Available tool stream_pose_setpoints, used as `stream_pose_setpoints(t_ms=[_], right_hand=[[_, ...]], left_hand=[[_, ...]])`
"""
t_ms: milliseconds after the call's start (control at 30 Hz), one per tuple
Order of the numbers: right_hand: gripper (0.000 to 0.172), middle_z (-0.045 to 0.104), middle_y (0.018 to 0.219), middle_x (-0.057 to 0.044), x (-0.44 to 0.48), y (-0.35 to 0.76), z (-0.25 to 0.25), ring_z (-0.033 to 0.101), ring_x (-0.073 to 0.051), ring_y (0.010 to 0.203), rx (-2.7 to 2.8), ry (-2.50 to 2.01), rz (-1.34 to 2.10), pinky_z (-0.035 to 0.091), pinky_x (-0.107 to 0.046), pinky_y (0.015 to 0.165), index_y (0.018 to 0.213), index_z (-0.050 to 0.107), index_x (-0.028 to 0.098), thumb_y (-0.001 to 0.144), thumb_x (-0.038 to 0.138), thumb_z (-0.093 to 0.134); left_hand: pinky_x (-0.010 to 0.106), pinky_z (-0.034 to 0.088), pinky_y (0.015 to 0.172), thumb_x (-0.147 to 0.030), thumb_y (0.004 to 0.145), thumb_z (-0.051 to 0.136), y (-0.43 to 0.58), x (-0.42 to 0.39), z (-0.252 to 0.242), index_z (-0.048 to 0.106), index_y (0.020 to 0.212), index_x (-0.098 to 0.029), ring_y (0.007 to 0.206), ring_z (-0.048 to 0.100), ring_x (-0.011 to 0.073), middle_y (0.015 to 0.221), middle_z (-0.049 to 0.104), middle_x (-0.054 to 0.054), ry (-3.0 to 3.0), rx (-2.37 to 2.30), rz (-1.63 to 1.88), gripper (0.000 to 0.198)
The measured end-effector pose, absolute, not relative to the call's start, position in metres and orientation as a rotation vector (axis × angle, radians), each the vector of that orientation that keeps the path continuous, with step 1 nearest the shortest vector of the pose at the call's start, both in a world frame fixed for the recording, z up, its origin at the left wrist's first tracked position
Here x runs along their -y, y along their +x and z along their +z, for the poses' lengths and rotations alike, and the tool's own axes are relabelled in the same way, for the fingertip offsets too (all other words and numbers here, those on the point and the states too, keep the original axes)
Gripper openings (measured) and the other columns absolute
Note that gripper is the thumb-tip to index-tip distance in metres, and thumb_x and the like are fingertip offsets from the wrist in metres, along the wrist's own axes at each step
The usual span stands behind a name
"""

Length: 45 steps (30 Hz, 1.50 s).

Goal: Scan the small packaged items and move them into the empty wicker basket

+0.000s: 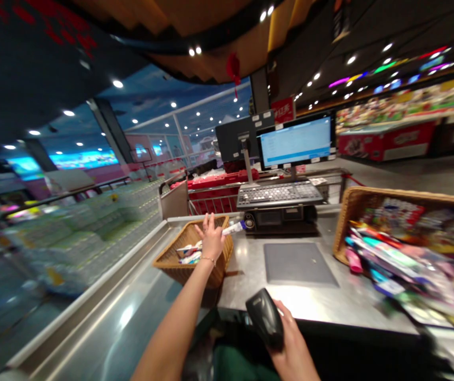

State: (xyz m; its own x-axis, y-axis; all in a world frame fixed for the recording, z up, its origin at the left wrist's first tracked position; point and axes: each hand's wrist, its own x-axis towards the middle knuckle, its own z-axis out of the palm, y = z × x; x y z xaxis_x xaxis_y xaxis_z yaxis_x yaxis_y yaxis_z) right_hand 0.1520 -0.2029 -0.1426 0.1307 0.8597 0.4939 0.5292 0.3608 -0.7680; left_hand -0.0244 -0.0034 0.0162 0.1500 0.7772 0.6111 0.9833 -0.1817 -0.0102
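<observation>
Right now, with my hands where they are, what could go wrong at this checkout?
The white tube beside your open left hand might miss the wicker basket and land on the steel counter. The packets heaped in the second wicker basket lie past its rim and could slide off the counter. Your right hand holds a black barcode scanner low by the counter edge, where it could get knocked.

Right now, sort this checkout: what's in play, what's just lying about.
In play: barcode scanner in right hand; white tube by left hand; small wicker basket below.
Lying about: large wicker basket, keyboard, monitor, grey mat.
</observation>
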Motion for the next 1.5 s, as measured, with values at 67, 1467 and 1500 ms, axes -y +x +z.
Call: stream_pose_setpoints(t_ms=[67,1467,1500], right_hand=[[0.047,0.059,0.131,-0.023,0.203,0.152,-0.142,0.055,-0.035,0.126,1.539,-1.294,0.394,0.047,-0.052,0.102,0.121,0.060,0.007,0.076,0.018,0.049],[0.044,0.059,0.132,-0.019,0.204,0.152,-0.141,0.054,-0.031,0.127,1.513,-1.277,0.447,0.046,-0.047,0.105,0.121,0.062,0.011,0.079,0.020,0.052],[0.044,0.059,0.132,-0.019,0.204,0.152,-0.140,0.054,-0.031,0.127,1.517,-1.279,0.450,0.046,-0.047,0.105,0.121,0.062,0.010,0.079,0.020,0.052]], left_hand=[[0.074,0.009,0.109,-0.023,0.077,0.065,-0.026,0.003,0.016,0.068,0.078,-0.019,0.145,0.018,0.0358,0.155,0.032,0.012,-2.015,1.688,-0.693,0.005],[0.072,0.013,0.109,-0.024,0.076,0.062,-0.038,0.006,0.012,0.072,0.090,-0.018,0.144,0.022,0.0348,0.148,0.041,0.018,-1.819,1.926,-0.633,0.017],[0.072,0.013,0.109,-0.023,0.076,0.062,-0.038,0.006,0.012,0.072,0.090,-0.018,0.144,0.023,0.0350,0.148,0.041,0.018,-1.821,1.921,-0.637,0.018]])
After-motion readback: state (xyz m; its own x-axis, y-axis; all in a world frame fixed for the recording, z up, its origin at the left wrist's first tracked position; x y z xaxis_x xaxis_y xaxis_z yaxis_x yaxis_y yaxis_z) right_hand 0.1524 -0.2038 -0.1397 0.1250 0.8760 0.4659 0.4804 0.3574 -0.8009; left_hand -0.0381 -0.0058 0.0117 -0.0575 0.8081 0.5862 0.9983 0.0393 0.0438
